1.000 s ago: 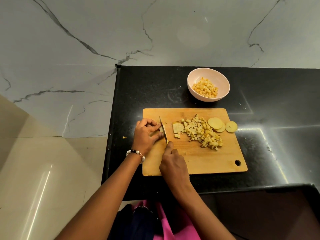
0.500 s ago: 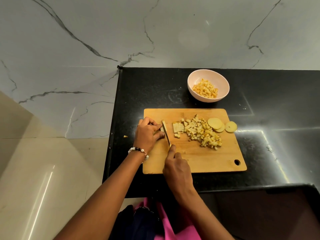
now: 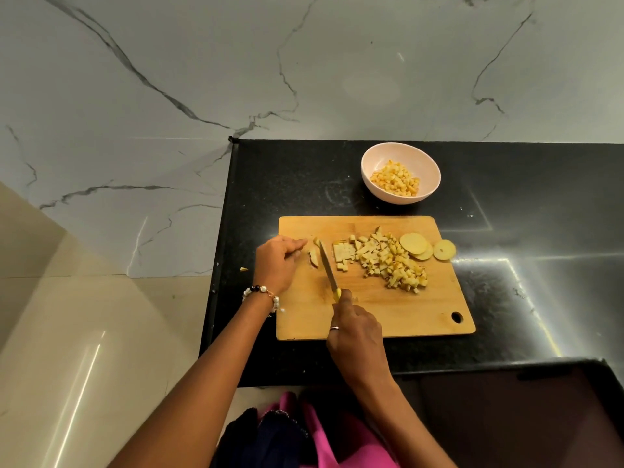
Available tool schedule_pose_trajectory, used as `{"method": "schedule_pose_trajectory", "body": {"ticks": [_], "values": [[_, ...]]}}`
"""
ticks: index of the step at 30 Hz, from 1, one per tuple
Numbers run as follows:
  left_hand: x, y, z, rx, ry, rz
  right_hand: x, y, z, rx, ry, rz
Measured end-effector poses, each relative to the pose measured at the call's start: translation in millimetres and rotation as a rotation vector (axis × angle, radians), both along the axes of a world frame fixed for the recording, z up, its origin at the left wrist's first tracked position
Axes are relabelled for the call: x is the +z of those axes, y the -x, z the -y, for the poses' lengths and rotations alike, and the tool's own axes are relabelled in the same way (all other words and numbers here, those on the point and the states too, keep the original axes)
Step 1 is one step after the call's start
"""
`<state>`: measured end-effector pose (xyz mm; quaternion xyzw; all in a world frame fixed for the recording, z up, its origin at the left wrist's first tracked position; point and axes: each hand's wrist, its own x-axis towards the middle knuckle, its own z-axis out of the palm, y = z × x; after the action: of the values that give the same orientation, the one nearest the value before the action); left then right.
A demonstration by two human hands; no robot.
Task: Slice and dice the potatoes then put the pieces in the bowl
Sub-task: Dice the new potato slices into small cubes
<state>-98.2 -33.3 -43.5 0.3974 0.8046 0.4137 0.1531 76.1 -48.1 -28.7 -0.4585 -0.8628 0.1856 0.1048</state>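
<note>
A wooden cutting board (image 3: 398,312) lies on the black counter. My right hand (image 3: 356,336) grips a yellow-handled knife (image 3: 328,270), its blade pointing away across the board. Just left of the blade lie small potato end strips (image 3: 314,257). My left hand (image 3: 278,261) hovers beside them with fingers loosely curled, holding nothing. Right of the blade sits a pile of diced potato (image 3: 388,260), and beyond it three round potato slices (image 3: 414,244), one (image 3: 444,249) hanging over the board's right edge. A pink bowl (image 3: 425,163) behind the board holds diced potato.
The black counter (image 3: 523,265) ends at its left edge near the board; a small potato scrap (image 3: 243,269) lies there. A marble wall rises behind. A dark raised surface (image 3: 506,417) sits at the lower right.
My left hand has let go of the potato piece and drawn back to the left, leaving end strips beside the blade. The knife has stayed in about the same place.
</note>
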Motion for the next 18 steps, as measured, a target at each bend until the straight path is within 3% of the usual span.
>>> {"method": "schedule_pose_trajectory", "body": {"ticks": [6, 18], "values": [[5.8, -5.8, 5.5, 0.137, -0.049, 0.086, -0.5, 13.6, 10.4, 0.117, 0.008, 0.145], [3.8, -11.7, 3.0, 0.169, 0.024, 0.127, -3.8, 10.8, -6.9, -0.053, -0.028, 0.169]]}}
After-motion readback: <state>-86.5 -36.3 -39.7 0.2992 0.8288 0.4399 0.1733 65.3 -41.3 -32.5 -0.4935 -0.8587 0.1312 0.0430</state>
